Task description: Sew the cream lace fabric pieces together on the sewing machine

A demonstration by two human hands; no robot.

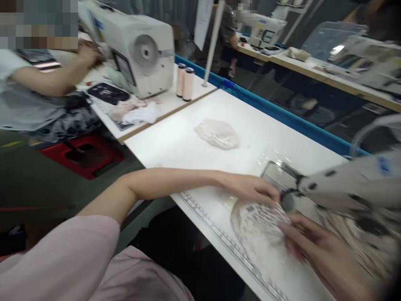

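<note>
Your left hand [250,190] lay flat, fingers loosely spread, on the lace piece [260,221] on the bench [175,142] beside the sewing machine head [344,188]. Your right hand [316,246] pinched its near edge; blur hid the exact grip. Second lace bundle [217,133] sat well apart.

so at 12 o'clock on the white table [175,142] there's a crumpled bundle of pale lace [217,133] just sitting by itself. Up at 10 o'clock a second sewing machine [138,50] sits on the neighbouring bench, with two pinkish thread cones [185,82] just to its right and some loose fabric scraps [134,110] in front of it. A co-worker's arm [46,77] reaches toward that machine. Red stool [81,154] at 9 o'clock, blue table edge [282,113] running toward 2 o'clock
</note>
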